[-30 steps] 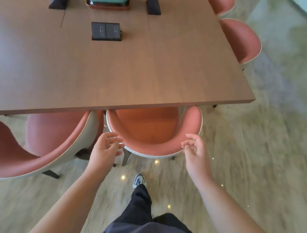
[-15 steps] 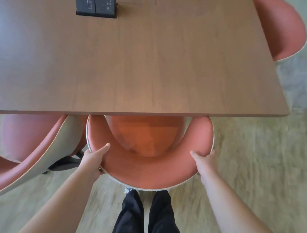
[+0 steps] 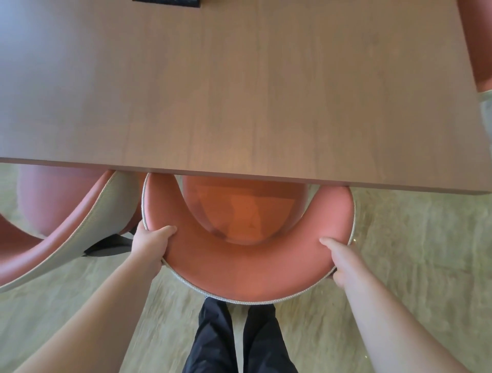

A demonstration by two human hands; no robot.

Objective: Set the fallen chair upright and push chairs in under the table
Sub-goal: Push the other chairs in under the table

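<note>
A coral tub chair (image 3: 247,269) with a pale woven outer shell stands upright right in front of me, its seat partly under the wooden table (image 3: 239,93). My left hand (image 3: 150,243) grips the left side of its curved backrest, thumb on the inside. On the right side of the same backrest my right hand (image 3: 339,262) holds on in the same way. A second coral chair (image 3: 66,245) stands to the left, angled and touching the first one's side. A third coral chair (image 3: 479,40) shows at the table's right end.
The table's near edge (image 3: 239,174) runs across the view just above the chair seat. A black power socket panel (image 3: 167,2) is set in the tabletop at the top edge. My dark trouser legs (image 3: 234,338) stand directly behind the chair on pale greenish carpet (image 3: 415,253).
My hands went from hovering at the backrest to gripping both sides of it. I have stepped closer, and the chair now sits nearer the table edge.
</note>
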